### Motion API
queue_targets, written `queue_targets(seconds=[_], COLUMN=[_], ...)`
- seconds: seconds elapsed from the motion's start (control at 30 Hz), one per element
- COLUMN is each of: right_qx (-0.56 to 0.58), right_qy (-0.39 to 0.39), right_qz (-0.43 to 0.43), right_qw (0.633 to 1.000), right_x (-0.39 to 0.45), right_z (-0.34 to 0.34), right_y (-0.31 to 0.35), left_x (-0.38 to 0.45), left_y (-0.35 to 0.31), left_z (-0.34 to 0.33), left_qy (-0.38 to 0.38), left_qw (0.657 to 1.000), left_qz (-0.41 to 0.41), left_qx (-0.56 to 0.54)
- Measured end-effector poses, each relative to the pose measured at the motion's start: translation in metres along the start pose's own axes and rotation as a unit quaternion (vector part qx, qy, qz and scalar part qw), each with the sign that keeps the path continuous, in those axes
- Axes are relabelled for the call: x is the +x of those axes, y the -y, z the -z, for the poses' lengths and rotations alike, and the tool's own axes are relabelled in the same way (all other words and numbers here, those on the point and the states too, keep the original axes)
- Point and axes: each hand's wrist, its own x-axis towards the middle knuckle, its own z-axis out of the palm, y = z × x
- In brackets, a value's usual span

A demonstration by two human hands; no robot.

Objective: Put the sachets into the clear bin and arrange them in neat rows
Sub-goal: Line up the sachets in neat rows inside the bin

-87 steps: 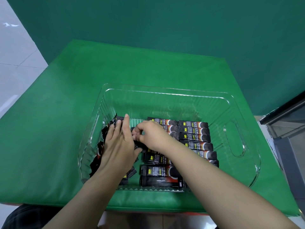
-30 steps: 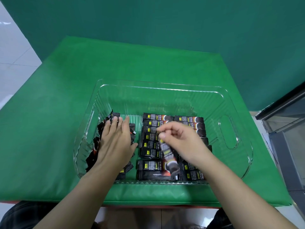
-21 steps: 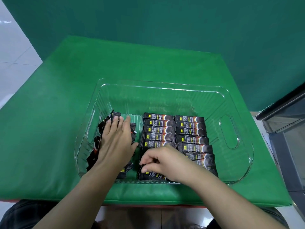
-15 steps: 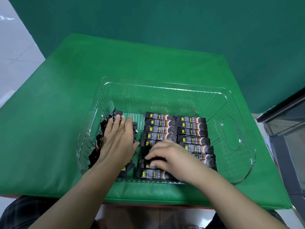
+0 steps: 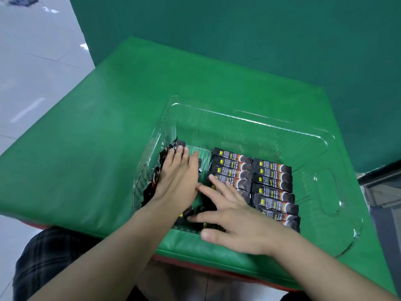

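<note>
Clear bin [image 5: 338,242] on the green desk [image 5: 91,131]. Left hand [image 5: 178,179], flat, covers the loose sachets [image 5: 155,181]; right hand [image 5: 236,222], spread, presses the left row [image 5: 232,168]. Best pressed evenly, edges flush with the right row [image 5: 273,185].

Both forearms bare to frame edge, no sleeves, no watch or rings seen; left grip [image 5: 178,181], right grip [image 5: 236,222] ungloved; dark plaid garment [image 5: 43,257] over lap
</note>
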Motion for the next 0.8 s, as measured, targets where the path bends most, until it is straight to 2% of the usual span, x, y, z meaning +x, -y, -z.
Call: queue_targets(seconds=[0.3,0.8], right_qx=[-0.033,-0.026], right_qy=[0.011,0.000], right_qz=[-0.019,-0.038], right_qw=[0.999,0.999], right_x=[0.003,0.004], right_z=[-0.010,-0.012], right_y=[-0.001,0.001], left_x=[0.001,0.002], left_y=[0.000,0.001], left_z=[-0.001,-0.005], left_qy=[-0.003,-0.016], left_qw=[1.000,1.000], left_qz=[0.004,-0.002], left_qx=[-0.010,0.004])
